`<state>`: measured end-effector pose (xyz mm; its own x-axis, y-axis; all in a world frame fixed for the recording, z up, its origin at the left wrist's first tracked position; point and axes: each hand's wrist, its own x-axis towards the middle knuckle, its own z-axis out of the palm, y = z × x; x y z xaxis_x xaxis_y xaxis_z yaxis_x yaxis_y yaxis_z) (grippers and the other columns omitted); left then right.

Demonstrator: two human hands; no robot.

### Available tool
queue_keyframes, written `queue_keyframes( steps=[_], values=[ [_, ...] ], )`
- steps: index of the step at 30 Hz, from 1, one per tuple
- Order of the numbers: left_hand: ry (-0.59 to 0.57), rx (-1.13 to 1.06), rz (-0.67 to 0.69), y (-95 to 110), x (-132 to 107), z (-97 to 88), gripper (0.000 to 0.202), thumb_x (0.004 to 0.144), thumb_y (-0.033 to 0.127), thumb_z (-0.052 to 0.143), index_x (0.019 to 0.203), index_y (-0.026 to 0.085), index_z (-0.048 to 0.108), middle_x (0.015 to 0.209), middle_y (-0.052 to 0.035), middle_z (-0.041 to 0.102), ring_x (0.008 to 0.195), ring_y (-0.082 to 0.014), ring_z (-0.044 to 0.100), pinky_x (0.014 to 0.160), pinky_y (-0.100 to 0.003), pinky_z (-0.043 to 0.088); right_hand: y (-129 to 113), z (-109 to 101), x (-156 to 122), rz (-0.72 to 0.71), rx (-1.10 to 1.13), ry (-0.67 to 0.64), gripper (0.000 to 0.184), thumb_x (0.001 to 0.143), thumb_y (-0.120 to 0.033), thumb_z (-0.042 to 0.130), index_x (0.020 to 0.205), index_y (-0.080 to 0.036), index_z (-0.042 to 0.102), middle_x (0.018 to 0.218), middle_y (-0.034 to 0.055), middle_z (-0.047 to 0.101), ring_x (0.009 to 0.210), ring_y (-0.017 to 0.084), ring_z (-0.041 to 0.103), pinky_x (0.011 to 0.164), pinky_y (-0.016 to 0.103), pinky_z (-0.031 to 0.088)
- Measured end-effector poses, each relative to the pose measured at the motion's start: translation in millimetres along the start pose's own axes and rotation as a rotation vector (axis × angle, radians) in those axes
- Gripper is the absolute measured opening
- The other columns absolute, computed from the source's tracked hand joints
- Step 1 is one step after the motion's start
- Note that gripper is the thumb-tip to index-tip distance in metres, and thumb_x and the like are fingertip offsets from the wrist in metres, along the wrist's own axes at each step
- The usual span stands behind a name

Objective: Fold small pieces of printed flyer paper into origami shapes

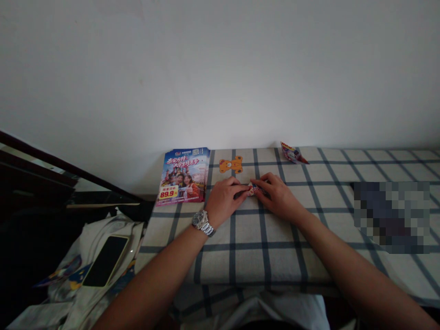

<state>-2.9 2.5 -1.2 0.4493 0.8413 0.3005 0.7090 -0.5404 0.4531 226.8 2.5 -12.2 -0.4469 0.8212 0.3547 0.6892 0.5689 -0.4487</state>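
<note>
Between my hands is a small folded piece of printed paper (253, 189), coloured red, white and blue, close to the checked cloth. My left hand (225, 198), with a metal watch on its wrist, pinches the paper's left side between thumb and fingers. On the other side, my right hand (280, 196) has thumb and fingertips closed on it, covering part of the paper. To the left of my left hand lies a stack of printed flyers (182, 176). A flat orange bear cutout (231, 164) lies just beyond my hands.
Against the wall stands a folded colourful paper (293, 153). A dark, pixelated item (388, 217) lies on the right of the checked cloth (237, 256). Lower left, a phone (106, 261) rests on pale fabric or bags (113, 224) beside the table edge.
</note>
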Motion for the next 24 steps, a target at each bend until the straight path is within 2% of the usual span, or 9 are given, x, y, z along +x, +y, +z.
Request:
queue_keyframes(
  steps=[11,24],
  values=[
    [0.009,0.006,-0.011,3.0,-0.2,-1.1,0.020,0.099,0.036,0.066,0.114,0.027,0.076,0.104,-0.0048,0.068,0.095,-0.0209,0.066,0.083,-0.035,0.052,-2.2,-2.2,1.1,0.030,0.067,0.008,0.030,0.099,-0.034,0.064,0.127,-0.025,0.067,0.112,0.0127,0.063,0.104,0.030,0.064,0.095,0.051,0.056],
    [0.006,-0.010,-0.029,6.3,-0.1,-1.9,0.021,0.100,0.037,0.065,0.112,0.026,0.077,0.103,-0.0051,0.069,0.095,-0.0211,0.066,0.084,-0.036,0.052,0.3,-0.8,0.1,0.040,0.104,0.011,0.027,0.097,-0.035,0.067,0.120,-0.023,0.064,0.112,0.0122,0.066,0.107,0.031,0.064,0.096,0.050,0.054]
  ],
)
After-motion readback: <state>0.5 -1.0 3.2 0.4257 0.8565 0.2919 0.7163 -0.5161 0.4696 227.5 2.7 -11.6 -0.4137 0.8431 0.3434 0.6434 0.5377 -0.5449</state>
